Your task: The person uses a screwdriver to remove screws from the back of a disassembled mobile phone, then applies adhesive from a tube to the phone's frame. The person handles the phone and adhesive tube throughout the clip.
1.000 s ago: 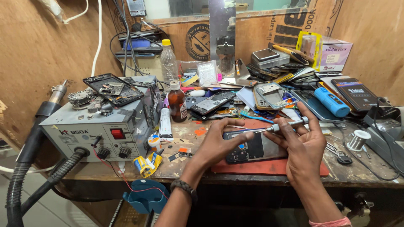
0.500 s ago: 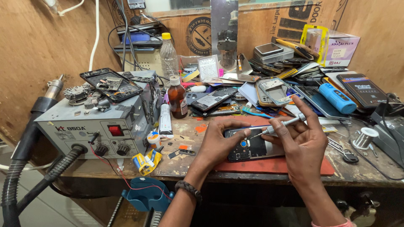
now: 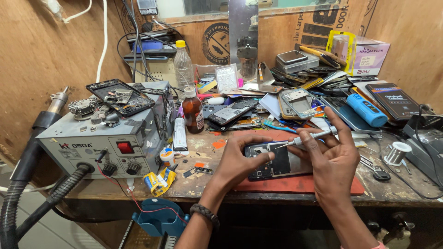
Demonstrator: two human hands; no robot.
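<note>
An opened black phone (image 3: 277, 161) lies on a red mat (image 3: 300, 185) near the front edge of the workbench. My left hand (image 3: 240, 159) presses on the phone's left end, thumb across its top. My right hand (image 3: 330, 154) grips a slim silver screwdriver (image 3: 310, 137), held nearly level with its tip pointing left onto the upper part of the phone. A dark bead bracelet (image 3: 205, 213) circles my left wrist.
A grey hot-air rework station (image 3: 106, 140) with a red switch stands at the left, its hose (image 3: 27, 166) hanging off the edge. A brown bottle (image 3: 192, 110), a clear plastic bottle (image 3: 183, 64), several phones and parts, a blue cylinder (image 3: 367, 110) and a solder spool (image 3: 396, 153) crowd the bench.
The view has tilted and shifted slightly. My hands stay on the phone, the screwdriver tip still on its upper part, with only small finger shifts.
</note>
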